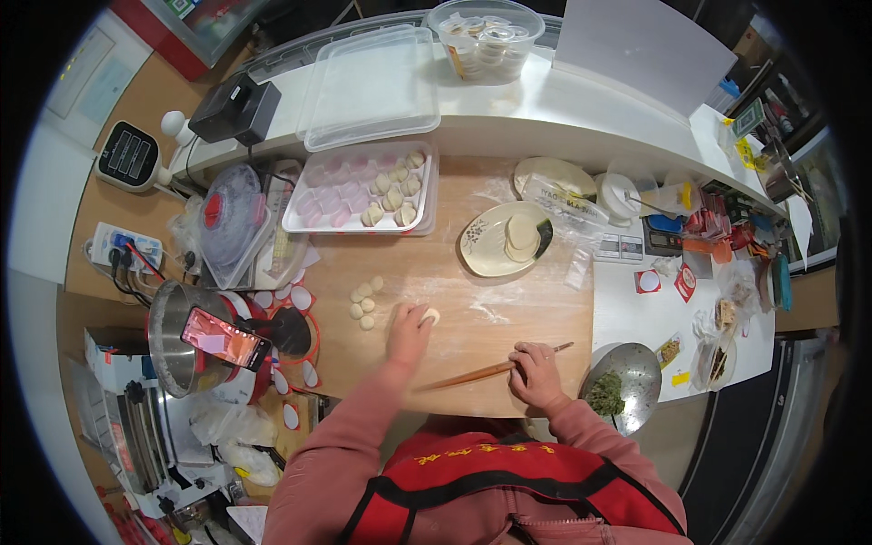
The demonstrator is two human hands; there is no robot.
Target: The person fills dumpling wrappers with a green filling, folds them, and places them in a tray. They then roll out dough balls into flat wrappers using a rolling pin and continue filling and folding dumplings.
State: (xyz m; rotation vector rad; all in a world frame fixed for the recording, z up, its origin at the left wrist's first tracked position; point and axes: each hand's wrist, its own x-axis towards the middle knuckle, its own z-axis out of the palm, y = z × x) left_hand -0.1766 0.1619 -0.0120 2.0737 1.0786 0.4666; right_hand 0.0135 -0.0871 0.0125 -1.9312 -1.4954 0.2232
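My left hand (407,335) is on the floured wooden board (381,266), its fingertips gripping the edge of a small dough round (430,316). To its left lies a cluster of several small dough pieces (361,302). My right hand (535,373) holds a slender tapered wooden rolling pin (470,375), which lies slanted near the board's front edge. Beyond my hands, an oval flowered plate (482,253) carries stacked round dough wrappers (522,235). A white compartment tray (327,221) at the back left holds several folded dumplings (392,199) in its right-hand cells.
A metal bowl of chopped green filling (640,381) stands at the board's right front. On the left, a phone (225,338) sits above a steel mixing bowl (165,320). A clear plastic lid (375,88) and a tub (487,48) rest on the white ledge behind.
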